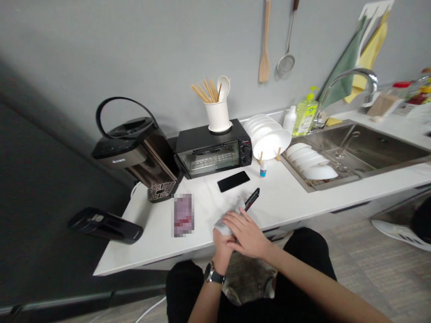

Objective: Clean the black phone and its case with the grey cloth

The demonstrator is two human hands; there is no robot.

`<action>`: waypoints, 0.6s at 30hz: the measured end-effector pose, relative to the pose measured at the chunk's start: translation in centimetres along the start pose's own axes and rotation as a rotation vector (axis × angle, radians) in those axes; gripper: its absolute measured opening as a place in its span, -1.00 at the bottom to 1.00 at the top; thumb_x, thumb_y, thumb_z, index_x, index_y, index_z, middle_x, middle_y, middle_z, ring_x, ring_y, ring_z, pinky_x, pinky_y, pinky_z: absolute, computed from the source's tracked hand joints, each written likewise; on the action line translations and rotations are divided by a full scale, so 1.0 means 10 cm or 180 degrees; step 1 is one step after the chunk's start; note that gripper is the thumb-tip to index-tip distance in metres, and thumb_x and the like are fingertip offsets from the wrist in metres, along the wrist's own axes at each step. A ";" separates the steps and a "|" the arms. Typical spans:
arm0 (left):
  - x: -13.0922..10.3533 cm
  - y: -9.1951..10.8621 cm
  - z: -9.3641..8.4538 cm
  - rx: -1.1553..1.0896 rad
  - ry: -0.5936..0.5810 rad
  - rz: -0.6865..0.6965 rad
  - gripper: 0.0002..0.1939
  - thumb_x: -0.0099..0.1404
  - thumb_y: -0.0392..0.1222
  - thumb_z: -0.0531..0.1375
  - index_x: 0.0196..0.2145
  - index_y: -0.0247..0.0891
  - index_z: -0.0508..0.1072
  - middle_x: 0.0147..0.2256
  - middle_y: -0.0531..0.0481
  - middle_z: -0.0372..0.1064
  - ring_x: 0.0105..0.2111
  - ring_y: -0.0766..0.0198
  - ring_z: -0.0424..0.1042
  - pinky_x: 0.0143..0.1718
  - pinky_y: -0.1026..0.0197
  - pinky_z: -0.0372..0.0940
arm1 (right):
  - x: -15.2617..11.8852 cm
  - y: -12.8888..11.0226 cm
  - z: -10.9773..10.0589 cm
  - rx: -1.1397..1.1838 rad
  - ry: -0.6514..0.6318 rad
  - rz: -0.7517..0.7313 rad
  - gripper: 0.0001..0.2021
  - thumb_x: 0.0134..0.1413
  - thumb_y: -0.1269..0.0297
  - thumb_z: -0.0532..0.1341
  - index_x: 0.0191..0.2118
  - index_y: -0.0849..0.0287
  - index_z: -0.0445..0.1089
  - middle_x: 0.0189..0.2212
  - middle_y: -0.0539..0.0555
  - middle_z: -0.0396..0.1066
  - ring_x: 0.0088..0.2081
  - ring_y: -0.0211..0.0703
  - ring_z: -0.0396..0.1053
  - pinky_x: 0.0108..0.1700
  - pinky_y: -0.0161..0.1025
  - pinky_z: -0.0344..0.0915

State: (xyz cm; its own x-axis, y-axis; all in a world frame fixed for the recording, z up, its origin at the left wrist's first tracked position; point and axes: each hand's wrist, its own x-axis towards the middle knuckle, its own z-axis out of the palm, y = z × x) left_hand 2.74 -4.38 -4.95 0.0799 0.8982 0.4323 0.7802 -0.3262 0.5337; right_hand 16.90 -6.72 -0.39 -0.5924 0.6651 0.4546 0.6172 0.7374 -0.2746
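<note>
Both my hands are together above the counter's front edge. My left hand [222,240], with a watch [214,273] on its wrist, is underneath; its fingers are hidden by a crumpled white cloth or tissue [223,228] and by my other hand. My right hand [247,233] lies over the cloth, fingers bent and pressing it against the left hand. Just beyond the fingertips a slim black object with a red mark [252,199] sticks out at a slant; I cannot tell whether it is held. A black phone [233,181] lies flat behind it, near a small white-and-blue bottle [263,169].
A blurred-out purple item [183,215] and a black flask-like object [107,224] are on the left, by a drink dispenser [134,152]. Behind stand a toaster oven [215,157] and racked plates [271,141]. The sink [387,134] with bowls is right.
</note>
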 end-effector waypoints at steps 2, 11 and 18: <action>0.00 0.02 -0.02 0.0020 -0.0080 0.0093 -0.82 0.28 -0.33 0.18 -0.31 -0.20 0.61 -0.38 -0.08 0.59 -0.36 0.09 0.57 -0.27 0.12 0.45 | -0.02 0.20 -0.07 -0.0150 -0.0022 -0.0152 -0.33 0.40 -0.11 0.12 0.43 0.17 0.14 0.26 0.26 0.36 0.31 0.14 0.22 0.45 0.20 -0.07; 0.06 0.23 -0.17 -0.0117 -0.0165 0.0400 -0.72 0.55 -0.17 0.07 -0.01 -0.20 0.58 -0.15 -0.13 0.63 -0.16 0.13 0.62 -0.09 0.15 0.47 | -0.01 1.07 -0.34 -0.0515 0.0716 0.0971 -0.53 0.48 0.01 -0.02 0.15 0.26 0.38 0.06 0.30 0.45 0.22 0.20 0.30 0.36 0.25 0.09; 0.05 0.11 -0.10 0.0116 -0.0199 0.0215 -0.78 0.45 -0.25 0.12 -0.20 -0.20 0.60 -0.26 -0.10 0.63 -0.28 0.12 0.61 -0.18 0.15 0.48 | -0.01 0.22 0.03 -0.0181 0.0402 0.0759 -0.22 0.39 -0.14 0.06 0.44 0.41 0.01 0.42 0.42 0.10 0.51 0.29 -0.22 0.45 0.36 -0.14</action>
State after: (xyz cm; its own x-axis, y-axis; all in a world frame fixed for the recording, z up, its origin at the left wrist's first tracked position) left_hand 3.03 -4.61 -3.49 0.1708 0.8915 0.4197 0.7937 -0.3768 0.4775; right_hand 18.11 -5.13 -1.28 -0.3598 0.7965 0.4858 0.7616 0.5516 -0.3402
